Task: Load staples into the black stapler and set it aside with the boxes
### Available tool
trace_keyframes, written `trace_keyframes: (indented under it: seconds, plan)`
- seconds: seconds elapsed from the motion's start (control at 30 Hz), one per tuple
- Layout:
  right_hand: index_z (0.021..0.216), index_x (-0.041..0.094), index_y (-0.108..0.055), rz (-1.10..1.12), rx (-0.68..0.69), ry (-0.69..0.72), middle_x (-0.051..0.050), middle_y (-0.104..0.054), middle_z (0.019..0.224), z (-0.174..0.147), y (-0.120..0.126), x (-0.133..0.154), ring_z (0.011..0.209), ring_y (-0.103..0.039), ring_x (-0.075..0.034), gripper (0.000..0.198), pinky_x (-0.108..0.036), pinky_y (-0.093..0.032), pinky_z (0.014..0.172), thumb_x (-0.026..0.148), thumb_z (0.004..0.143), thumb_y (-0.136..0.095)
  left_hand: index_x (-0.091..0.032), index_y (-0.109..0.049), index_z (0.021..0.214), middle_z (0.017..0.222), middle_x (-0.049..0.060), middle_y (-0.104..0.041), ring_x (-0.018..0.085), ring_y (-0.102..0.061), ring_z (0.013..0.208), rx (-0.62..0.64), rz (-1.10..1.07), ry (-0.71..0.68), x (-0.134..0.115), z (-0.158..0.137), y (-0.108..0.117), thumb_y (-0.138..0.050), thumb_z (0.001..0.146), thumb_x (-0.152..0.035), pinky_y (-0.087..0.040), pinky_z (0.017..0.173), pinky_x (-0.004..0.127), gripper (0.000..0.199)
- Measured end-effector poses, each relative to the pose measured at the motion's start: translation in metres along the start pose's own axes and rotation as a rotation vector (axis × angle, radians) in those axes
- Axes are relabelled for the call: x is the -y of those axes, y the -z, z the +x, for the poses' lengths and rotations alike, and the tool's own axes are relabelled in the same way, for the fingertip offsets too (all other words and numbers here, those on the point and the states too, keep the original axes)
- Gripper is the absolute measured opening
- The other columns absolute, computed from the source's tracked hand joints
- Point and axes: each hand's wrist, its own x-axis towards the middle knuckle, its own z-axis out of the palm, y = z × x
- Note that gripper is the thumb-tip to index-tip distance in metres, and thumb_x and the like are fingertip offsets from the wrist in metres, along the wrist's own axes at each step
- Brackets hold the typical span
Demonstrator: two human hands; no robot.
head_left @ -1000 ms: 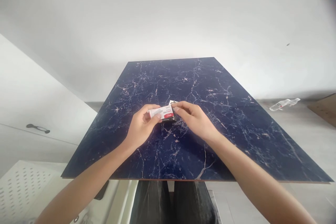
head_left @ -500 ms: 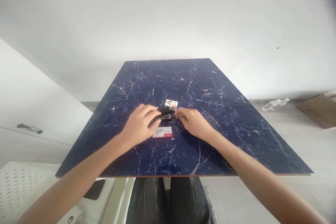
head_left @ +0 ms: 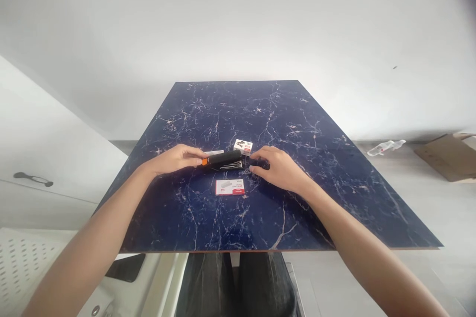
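A black stapler [head_left: 223, 158] with an orange rear end lies across the table, its metal parts showing along the near side. My left hand [head_left: 178, 159] is closed on the stapler's orange end, thumb in front and fingers behind. My right hand [head_left: 277, 166] hovers by the front end of the stapler, thumb and fingers apart with a gap between them; I see nothing in it. Behind the stapler stands a small white and red box [head_left: 243, 146]. A flat white and red box [head_left: 229, 187] lies in front of it. Some white item [head_left: 214, 152] shows partly behind the stapler.
The dark blue marbled table [head_left: 238, 223] ends at a near edge by my legs. A plastic bottle [head_left: 386, 147] and a cardboard box [head_left: 448, 156] lie on the floor at right. A white perforated chair seat [head_left: 29, 267] with a dark phone-like slab [head_left: 126, 267] is at lower left.
My left hand has moved left, from over the stapler's middle to its orange end. My right hand's pinched fingers have spread, and the thin item in them no longer shows.
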Motion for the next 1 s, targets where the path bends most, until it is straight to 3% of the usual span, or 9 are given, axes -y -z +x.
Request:
trace_keyframes:
  seconds: [0.1, 0.27, 0.4, 0.6, 0.77, 1.0]
  plan:
    - [0.114, 0.022, -0.069, 0.034, -0.004, 0.058, -0.006, -0.072, 0.107, 0.010, -0.010, 0.006, 0.099, -0.065, -0.024, 0.027, -0.036, -0.048, 0.087, 0.035, 0.091, -0.068, -0.027, -0.073, 0.123, 0.122, 0.007, -0.072, 0.027, -0.068, 0.105, -0.032, -0.042, -0.002, 0.001, 0.002, -0.002, -0.064, 0.092, -0.048, -0.054, 0.094, 0.043, 0.038]
    - [0.087, 0.019, -0.069, 0.020, 0.045, 0.114, -0.005, -0.071, 0.089, 0.029, -0.019, 0.012, 0.082, -0.062, -0.019, 0.014, -0.029, -0.042, 0.072, 0.031, 0.093, -0.066, -0.026, -0.076, 0.115, 0.107, 0.007, -0.074, 0.024, -0.068, 0.093, -0.068, -0.051, 0.009, 0.001, 0.004, -0.005, -0.065, 0.091, -0.048, -0.054, 0.087, 0.040, 0.035]
    - [0.089, 0.020, -0.071, 0.062, 0.075, 0.114, -0.003, -0.072, 0.088, 0.031, -0.011, 0.009, 0.078, -0.063, -0.017, 0.011, -0.027, -0.042, 0.068, 0.030, 0.092, -0.067, -0.026, -0.077, 0.110, 0.103, 0.005, -0.074, 0.022, -0.067, 0.090, -0.058, -0.043, 0.006, -0.003, 0.004, -0.004, -0.065, 0.091, -0.048, -0.054, 0.083, 0.037, 0.031]
    - [0.100, 0.025, -0.076, 0.051, 0.133, 0.017, -0.004, -0.076, 0.097, 0.019, 0.014, -0.012, 0.083, -0.068, -0.021, 0.018, -0.031, -0.048, 0.071, 0.037, 0.091, -0.065, -0.027, -0.077, 0.110, 0.105, 0.005, -0.074, 0.023, -0.067, 0.091, -0.049, 0.001, 0.015, -0.008, 0.002, -0.003, -0.062, 0.093, -0.047, -0.053, 0.085, 0.038, 0.030]
    - [0.106, 0.024, -0.075, -0.018, 0.215, -0.059, -0.007, -0.077, 0.102, 0.012, 0.021, -0.020, 0.084, -0.070, -0.026, 0.037, -0.033, -0.049, 0.068, 0.051, 0.081, -0.074, -0.026, -0.074, 0.116, 0.112, 0.008, -0.073, 0.026, -0.068, 0.098, -0.052, -0.009, 0.018, -0.006, 0.001, -0.003, -0.062, 0.094, -0.047, -0.053, 0.089, 0.043, 0.034]
    - [0.085, 0.026, -0.075, -0.001, 0.226, -0.089, -0.003, -0.078, 0.087, 0.012, 0.020, -0.023, 0.075, -0.071, -0.023, 0.013, -0.033, -0.051, 0.068, 0.037, 0.085, -0.068, -0.024, -0.069, 0.122, 0.121, 0.011, -0.072, 0.030, -0.069, 0.109, 0.002, -0.088, -0.003, -0.005, 0.001, -0.006, -0.069, 0.089, -0.045, -0.053, 0.096, 0.048, 0.039]
